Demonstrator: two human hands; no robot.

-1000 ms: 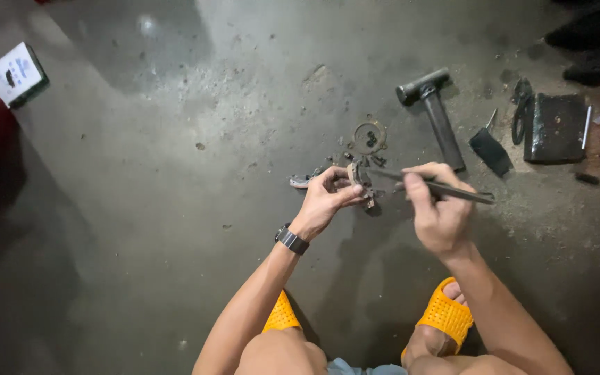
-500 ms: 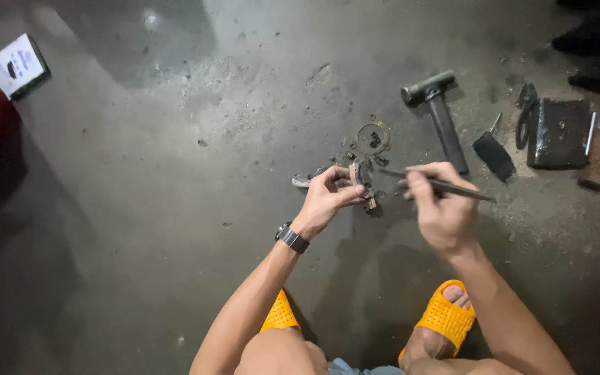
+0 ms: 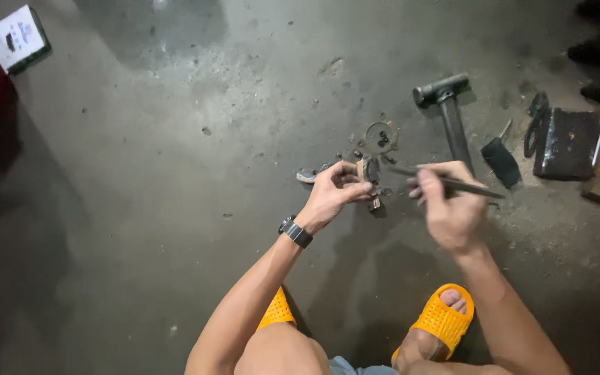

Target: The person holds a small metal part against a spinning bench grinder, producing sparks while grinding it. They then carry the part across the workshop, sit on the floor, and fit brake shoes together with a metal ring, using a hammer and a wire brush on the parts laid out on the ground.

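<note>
Concrete floor, left hand gripping small metal part, right hand holding rod

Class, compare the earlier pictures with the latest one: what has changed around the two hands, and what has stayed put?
The right hand, blurred in motion, still grips the thin rod, its tip kept at the small metal part. The left hand keeps its grip on that part. The hammer, round piece, dark case and white box lie where they were.
</note>
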